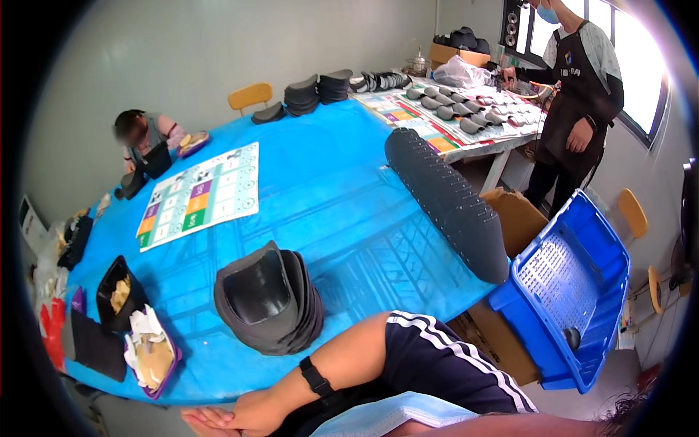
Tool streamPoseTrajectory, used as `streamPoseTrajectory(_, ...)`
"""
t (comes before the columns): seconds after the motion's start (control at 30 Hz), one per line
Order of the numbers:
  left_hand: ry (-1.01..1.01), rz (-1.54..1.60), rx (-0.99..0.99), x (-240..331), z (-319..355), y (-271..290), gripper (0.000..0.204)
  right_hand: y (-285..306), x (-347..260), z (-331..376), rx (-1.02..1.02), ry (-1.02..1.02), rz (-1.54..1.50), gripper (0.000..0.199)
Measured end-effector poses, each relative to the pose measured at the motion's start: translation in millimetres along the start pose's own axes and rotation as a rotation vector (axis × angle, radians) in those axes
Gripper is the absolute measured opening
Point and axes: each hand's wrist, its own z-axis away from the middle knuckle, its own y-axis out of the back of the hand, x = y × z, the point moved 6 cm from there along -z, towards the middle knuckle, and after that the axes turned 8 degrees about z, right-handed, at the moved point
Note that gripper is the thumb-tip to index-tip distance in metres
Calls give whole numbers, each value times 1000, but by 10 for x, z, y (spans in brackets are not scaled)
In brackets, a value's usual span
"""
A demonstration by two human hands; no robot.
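Observation:
My right hand [251,412] lies low by the table's near edge, its forearm coming in from the right with a black strap at the wrist. The fingers that show lie stretched out, with nothing visible in them; the lower edge of the picture cuts part of them off. My left hand cannot be made out. Nearest to the right hand, on the blue-covered table [306,164], stands a stack of dark grey curved pieces [269,298] that look like cap brims. A purple tray [154,357] with tan and white scraps is to its left, beside a black bin [120,295].
A long dark curved row of pieces [448,204] lies along the table's right side. Beyond its corner leans a blue plastic crate [568,291]. A printed sheet [204,193] lies at left; a seated person [149,135] works there. Another person [575,95] stands by the far table.

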Motion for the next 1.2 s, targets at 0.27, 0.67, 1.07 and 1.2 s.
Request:
streamPoseTrajectory(0.27, 111, -527, -1235, 23, -75, -350, 31, 293, -103, 103, -20, 59, -243, 30)
streamPoseTrajectory(0.67, -167, -318, 45, 586, 212, 584, 30, -159, -63, 11, -151, 383, -233, 31)
streamPoseTrajectory(1.07, -1097, -1792, -891, 306, 157, -433, 17, 143, 57, -9, -67, 6, -524, 46)
streamPoseTrajectory(1.2, -704, -1755, -353, 197, 2, -743, 11, 336, 86, 25, -51, -96, -769, 48)
